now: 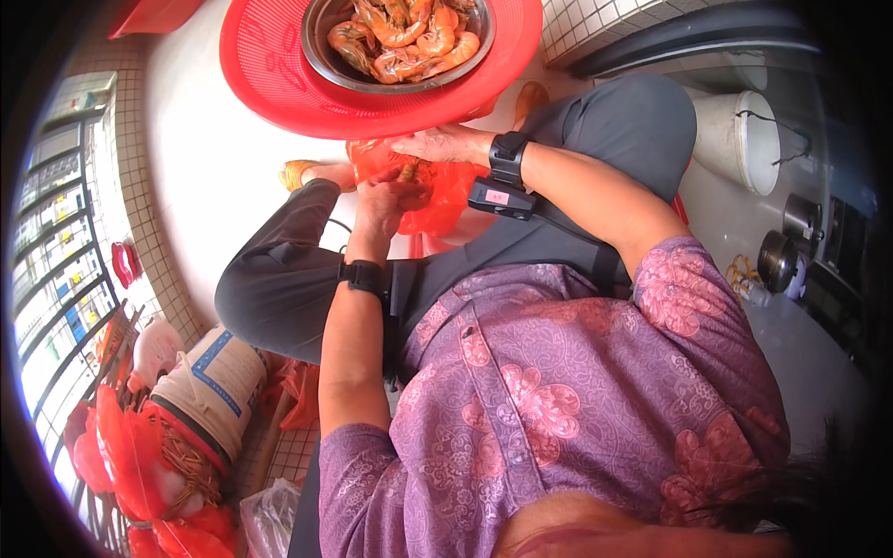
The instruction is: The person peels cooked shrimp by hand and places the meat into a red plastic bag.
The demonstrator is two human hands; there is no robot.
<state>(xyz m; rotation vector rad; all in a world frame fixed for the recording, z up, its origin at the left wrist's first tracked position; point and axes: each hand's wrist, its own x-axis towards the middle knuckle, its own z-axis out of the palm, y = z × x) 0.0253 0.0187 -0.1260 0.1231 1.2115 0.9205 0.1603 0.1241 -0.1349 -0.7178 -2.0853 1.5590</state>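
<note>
My left hand [387, 202] pinches a shrimp [409, 171] between its fingers, above a red plastic bag [446, 195] that hangs between my knees. Just beyond it, my right hand [446, 143] reaches across the bag, palm down, with its fingers pointing left near the shrimp. Whether those fingers grip anything is unclear. In front of both hands is a round red plastic basket [268, 84] with a perforated wall. A stainless steel bowl [401, 88] sits in it, heaped with orange whole shrimps [418, 38], cut off by the top edge.
White buckets lie or stand on both sides: one at right [757, 143], one at left [209, 380]. Red plastic bags [132, 446] and a bundle of sticks crowd the lower left, beside a barred railing [63, 230]. Metal pots [778, 259] are at far right.
</note>
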